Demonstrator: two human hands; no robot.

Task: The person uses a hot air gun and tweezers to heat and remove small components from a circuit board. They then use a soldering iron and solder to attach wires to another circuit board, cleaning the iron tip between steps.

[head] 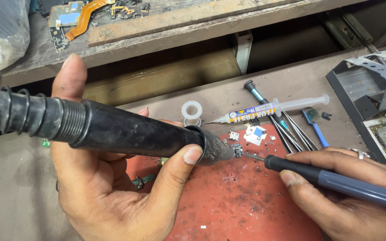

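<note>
While the left hand (112, 187) fingers grasp a thick black hot-air nozzle (135, 134) and the right hand (349, 196) fingers grasp a grey-handled soldering iron (336, 180), the small metal connector (237, 150) between their tips could overheat or slide off the red mat (246, 201).

— How many tools are in the hands?
— Two: one black hot-air wand (126, 129), one grey soldering iron (336, 180).
— And lying on the bench?
— One syringe (269, 108), one white spool (191, 111), one blue brush (316, 125).
</note>
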